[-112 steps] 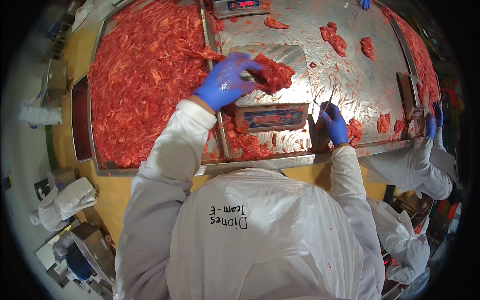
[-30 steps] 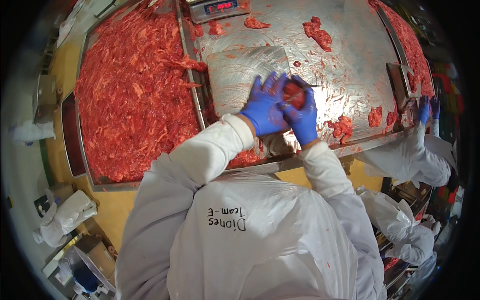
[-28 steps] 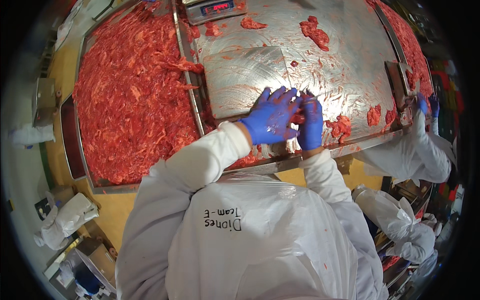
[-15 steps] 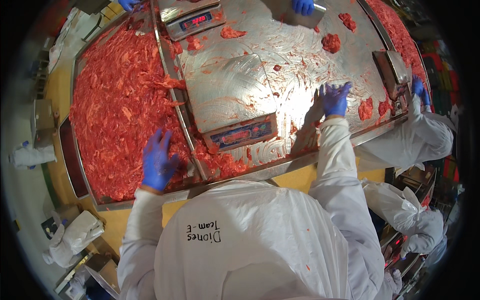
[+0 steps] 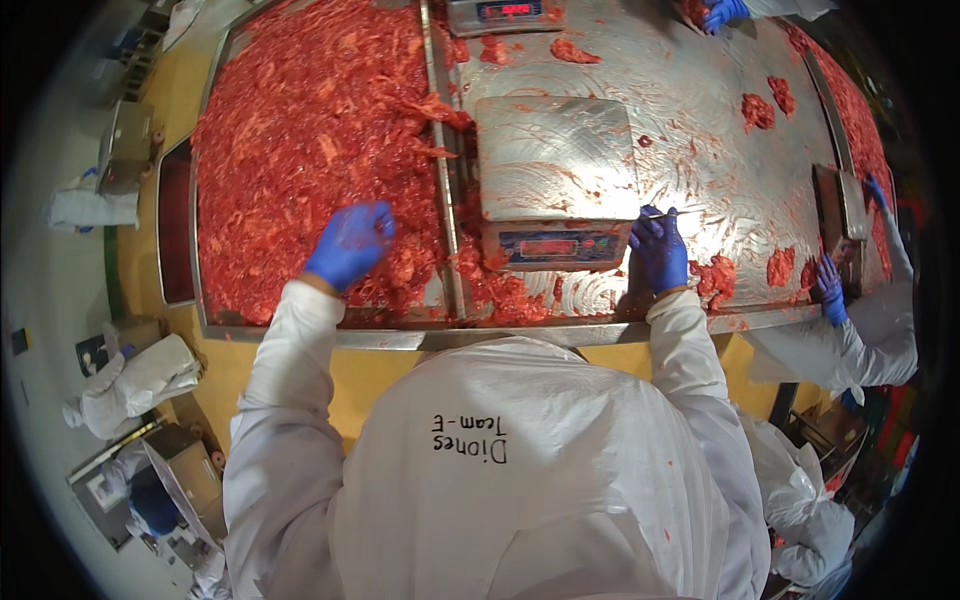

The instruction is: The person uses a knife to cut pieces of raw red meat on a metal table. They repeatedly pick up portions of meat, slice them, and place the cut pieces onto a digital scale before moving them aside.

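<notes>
Left hand (image 5: 350, 243) clutching soft, slippery minced meat (image 5: 310, 130) left of scale (image 5: 556, 180); best scooped from below, right hand (image 5: 659, 250) pinching thin knife (image 5: 668, 212).

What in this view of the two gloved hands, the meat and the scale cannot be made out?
- Head view: left hand in the minced meat; fingertips hidden, grasp unclear.
- Thin tool by right hand: too small to identify.
- Scale display: too blurred to read.
- Person's torso: hidden by white coat.
</notes>
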`<state>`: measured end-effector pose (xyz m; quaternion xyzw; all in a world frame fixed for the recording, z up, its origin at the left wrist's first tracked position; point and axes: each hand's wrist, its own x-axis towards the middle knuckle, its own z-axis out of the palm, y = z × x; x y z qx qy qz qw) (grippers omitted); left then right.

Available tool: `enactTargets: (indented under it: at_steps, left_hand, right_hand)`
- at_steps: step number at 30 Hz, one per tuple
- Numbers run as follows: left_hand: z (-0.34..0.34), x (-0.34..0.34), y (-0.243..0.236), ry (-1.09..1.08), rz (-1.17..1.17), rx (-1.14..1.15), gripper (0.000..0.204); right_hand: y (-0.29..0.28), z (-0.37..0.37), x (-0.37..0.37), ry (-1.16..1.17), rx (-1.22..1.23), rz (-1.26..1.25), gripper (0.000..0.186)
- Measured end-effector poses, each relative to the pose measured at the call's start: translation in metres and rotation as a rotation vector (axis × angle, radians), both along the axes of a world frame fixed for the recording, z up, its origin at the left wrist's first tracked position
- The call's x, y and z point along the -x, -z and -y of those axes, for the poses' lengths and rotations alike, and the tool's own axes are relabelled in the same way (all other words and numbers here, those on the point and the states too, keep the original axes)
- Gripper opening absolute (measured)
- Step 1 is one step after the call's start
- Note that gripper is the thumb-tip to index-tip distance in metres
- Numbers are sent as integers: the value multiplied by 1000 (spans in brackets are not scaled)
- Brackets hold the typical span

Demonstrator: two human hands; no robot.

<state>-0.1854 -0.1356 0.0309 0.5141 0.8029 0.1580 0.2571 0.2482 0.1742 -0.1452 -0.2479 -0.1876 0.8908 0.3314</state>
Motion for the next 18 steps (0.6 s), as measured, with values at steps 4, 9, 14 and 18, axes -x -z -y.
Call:
enactTargets:
  at_steps: [4,9,14,18]
  left_hand:
    - [-52,-27,-75,78,389,-177,11]
    - [-134,-74,-100,205,662,-329,24]
    - [-139,-64,-34,263,-58,-550,48]
    - [-68,1,-1,-90,-16,-280,37]
  right_hand:
    - [-26,5,13,30,2,282,49]
    - [-14,1,5,-18,8,11,49]
    - [-40,10,0,-11,-3,339,43]
    - [-44,21,-37,-2,-122,613,35]
